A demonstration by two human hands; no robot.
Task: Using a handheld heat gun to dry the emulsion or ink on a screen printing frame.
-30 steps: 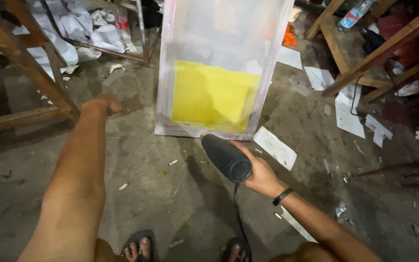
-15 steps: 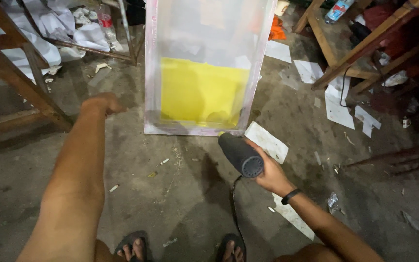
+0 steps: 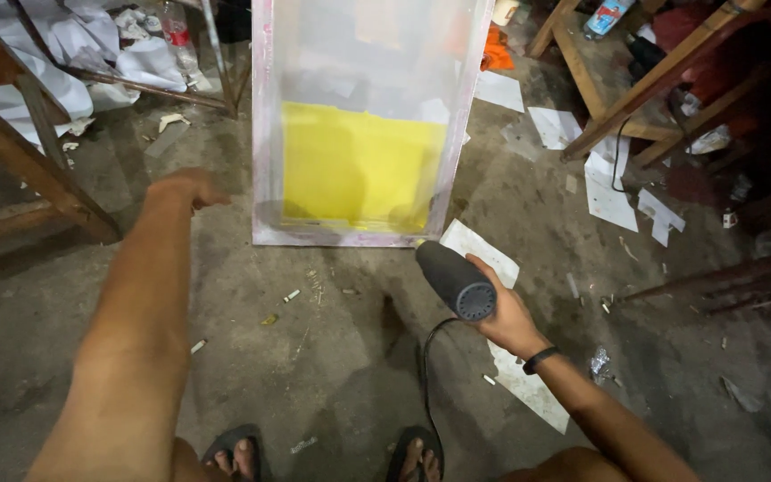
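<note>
A framed printing screen point(image 3: 363, 125) with a yellow coated panel leans upright on the concrete floor point(image 3: 314, 357) at twelve o'clock. The right hand point(image 3: 506, 312), at four o'clock, grips a dark hair dryer point(image 3: 453, 279) aimed at its lower right corner. The left hand point(image 3: 187, 189), at ten o'clock, hangs loosely curled, holding nothing; drying likely goes best with steady, even sweeps kept near the mesh.

The grey concrete floor point(image 3: 332, 375) carries scattered paper sheets point(image 3: 607, 198), small scraps and an upright framed screen point(image 3: 359, 134).
</note>
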